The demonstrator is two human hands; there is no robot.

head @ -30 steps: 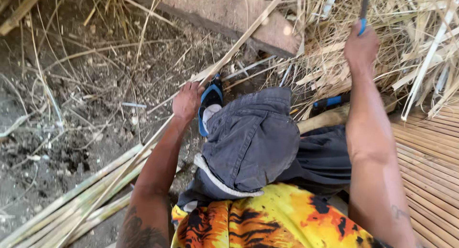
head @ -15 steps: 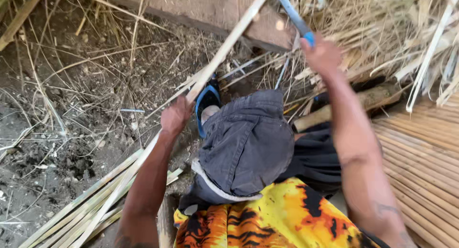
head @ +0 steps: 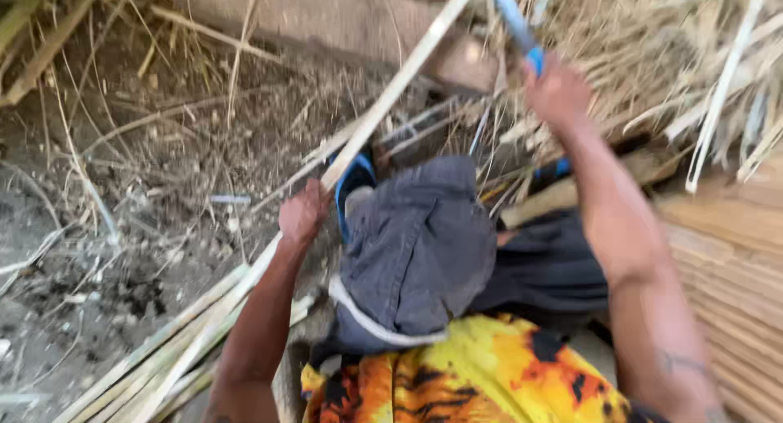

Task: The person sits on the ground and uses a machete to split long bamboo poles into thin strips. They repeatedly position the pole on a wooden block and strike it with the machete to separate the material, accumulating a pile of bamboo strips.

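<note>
Both fists clenched: left hand (head: 303, 215) grips bamboo strip (head: 391, 93), raised right hand (head: 557, 90) blue-handled blade (head: 515, 22)

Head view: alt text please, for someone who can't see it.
A person's left hand grips a long pale cane strip while the right hand raises a blue-handled tool. Below are more strips, dirt, dry straw, grey shorts and a blue sandal.

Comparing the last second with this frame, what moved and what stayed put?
The right hand swung its blue-handled tool from upright above the straw to a slant leaning left toward the long cane strip. The left hand slid slightly down the strip. Unchanged: both grips, the grey-clad knee, and the bundle of strips on the ground.
</note>
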